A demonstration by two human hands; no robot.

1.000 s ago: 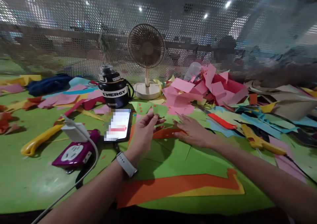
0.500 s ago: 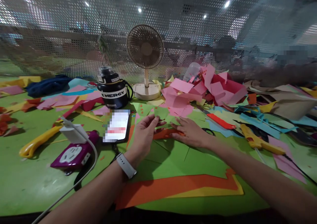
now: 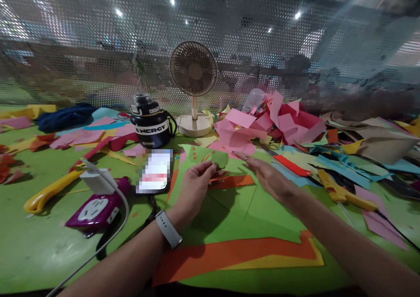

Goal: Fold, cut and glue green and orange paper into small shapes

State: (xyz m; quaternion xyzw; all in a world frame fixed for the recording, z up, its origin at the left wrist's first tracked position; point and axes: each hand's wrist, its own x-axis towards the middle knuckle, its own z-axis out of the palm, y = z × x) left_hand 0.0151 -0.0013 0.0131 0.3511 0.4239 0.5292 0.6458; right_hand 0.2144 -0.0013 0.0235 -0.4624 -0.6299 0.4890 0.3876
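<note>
Between the thumb and fingers of my left hand (image 3: 196,184) is a small green paper cutout (image 3: 219,158) with orange marks on it. Several small orange pieces dot the green paper just left of it. My right hand (image 3: 267,174) is raised on its edge to the right, fingers stretched out and holding nothing. Under both hands lies a large green paper sheet (image 3: 262,214). An orange paper strip (image 3: 234,182) rests on this sheet between my hands. Orange paper (image 3: 226,255) and a yellow layer show below the sheet's near edge.
At left are a phone (image 3: 155,172), a purple power socket (image 3: 98,209) with a charger, and a yellow-handled tool (image 3: 49,192). A bottle (image 3: 151,124) and a fan (image 3: 193,69) stand behind. Pink scraps (image 3: 236,133), a red cutter (image 3: 293,165) and a yellow glue gun (image 3: 341,192) lie right.
My right hand has lifted off the orange strip and moved right, uncovering the strip's end. My left hand has shifted slightly right with the green cutout. The view has tilted up slightly.
</note>
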